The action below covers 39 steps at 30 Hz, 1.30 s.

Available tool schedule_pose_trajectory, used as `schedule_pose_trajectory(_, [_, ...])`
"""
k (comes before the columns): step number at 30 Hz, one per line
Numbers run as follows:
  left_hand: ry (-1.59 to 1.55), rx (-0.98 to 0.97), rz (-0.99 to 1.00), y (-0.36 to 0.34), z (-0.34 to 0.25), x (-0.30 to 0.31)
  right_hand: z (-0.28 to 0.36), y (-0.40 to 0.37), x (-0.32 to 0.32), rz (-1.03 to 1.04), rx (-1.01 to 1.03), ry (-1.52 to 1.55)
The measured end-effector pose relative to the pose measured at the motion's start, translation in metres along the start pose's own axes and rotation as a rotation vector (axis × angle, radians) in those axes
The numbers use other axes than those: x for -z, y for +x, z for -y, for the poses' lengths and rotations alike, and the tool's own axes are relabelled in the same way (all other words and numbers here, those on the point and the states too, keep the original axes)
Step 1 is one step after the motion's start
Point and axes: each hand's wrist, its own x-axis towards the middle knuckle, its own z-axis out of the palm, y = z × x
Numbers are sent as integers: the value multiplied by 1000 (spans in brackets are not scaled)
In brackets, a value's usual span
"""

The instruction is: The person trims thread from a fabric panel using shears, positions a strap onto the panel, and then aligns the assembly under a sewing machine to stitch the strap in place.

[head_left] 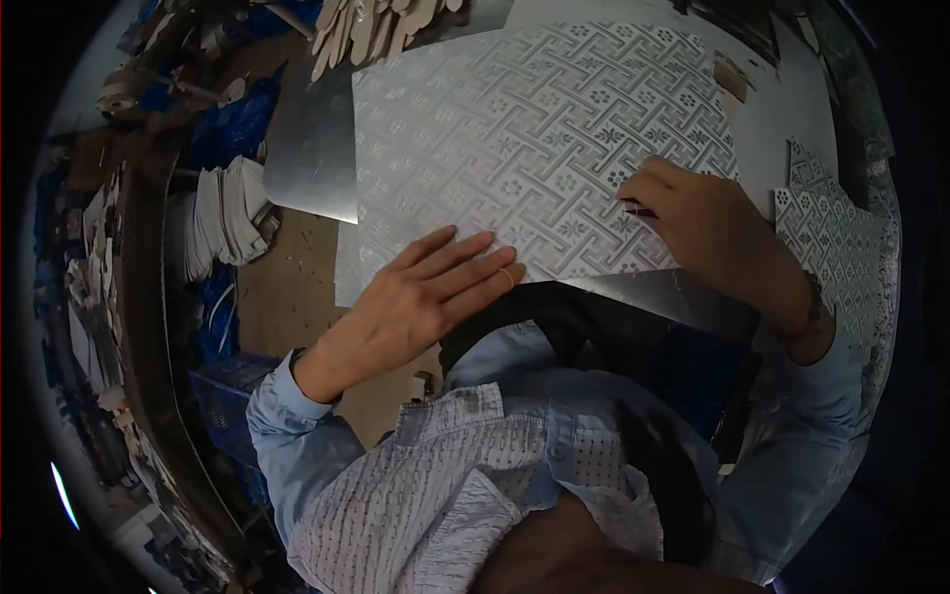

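Observation:
A large sheet of pale, shiny material (465,148) with a silver lattice and flower pattern lies on the table before me. My left hand (421,297) rests flat on its near edge, fingers stretched out, with a thin ring-like band on one finger. Over the right part of the sheet, my right hand (683,218) is closed with its fingertips pinched together against the surface. A small dark bit shows at those fingertips, but what it is I cannot make out. Loose threads hang from the sheet's near edge below the right hand.
More patterned material (836,238) lies at the right. Flat tan cut pieces (371,28) are heaped at the back. On the left are a bundle of white pieces (223,218), a blue crate (233,401) and a long dark beam (148,297). A metal tabletop (312,148) shows beside the sheet.

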Motion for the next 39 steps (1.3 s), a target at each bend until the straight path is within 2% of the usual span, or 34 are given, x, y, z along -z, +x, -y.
schedule_pose_trajectory(3, [1, 90, -74, -6, 10, -2, 15, 29, -20, -52, 79, 141])
schedule_pose_trajectory(5, [-59, 72, -196, -3, 15, -18, 24, 46, -29, -66, 107, 189])
schedule_pose_trajectory(6, [-72, 72, -197, -4, 17, -27, 28, 53, -33, -81, 139, 182])
schedule_pose_trajectory(7, [-127, 88, -298, -6, 19, -36, 30, 58, -35, -94, 168, 174])
schedule_pose_trajectory(8, [-184, 108, -401, -7, 20, -42, 31, 62, -37, -79, 159, 174])
schedule_pose_trajectory(11, [-204, 121, -500, -9, 20, -50, 31, 72, -41, 1, 176, 216])
schedule_pose_trajectory(14, [-234, 90, -547, -11, 23, -54, 34, 77, -37, 33, 230, 196])
schedule_pose_trajectory(21, [-257, 12, -581, -11, 31, -60, 51, 82, -43, 117, 134, 113])
schedule_pose_trajectory(23, [-388, 87, -585, -9, 28, -50, 52, 81, -46, 147, 111, 64])
schedule_pose_trajectory(24, [-392, 79, -587, -5, 26, -49, 50, 80, -48, 98, 110, 104])
schedule_pose_trajectory(26, [-365, 223, -691, 4, 23, -48, 40, 79, -45, 46, 100, 136])
schedule_pose_trajectory(27, [-373, 213, -694, 6, 23, -47, 29, 79, -40, -31, 78, 280])
schedule_pose_trajectory(28, [-335, 213, -684, 9, 22, -45, 20, 75, -33, -105, 57, 422])
schedule_pose_trajectory(35, [-257, 110, -641, 23, 19, -51, -14, 8, 58, -1, -284, 346])
schedule_pose_trajectory(37, [-281, 126, -653, 31, 15, -52, -22, -13, 66, 89, -242, 327])
schedule_pose_trajectory(38, [-288, 178, -660, 33, 12, -54, -27, -23, 61, 80, -262, 323])
schedule_pose_trajectory(39, [-293, 163, -655, 34, 11, -55, -32, -33, 49, 45, -194, 286])
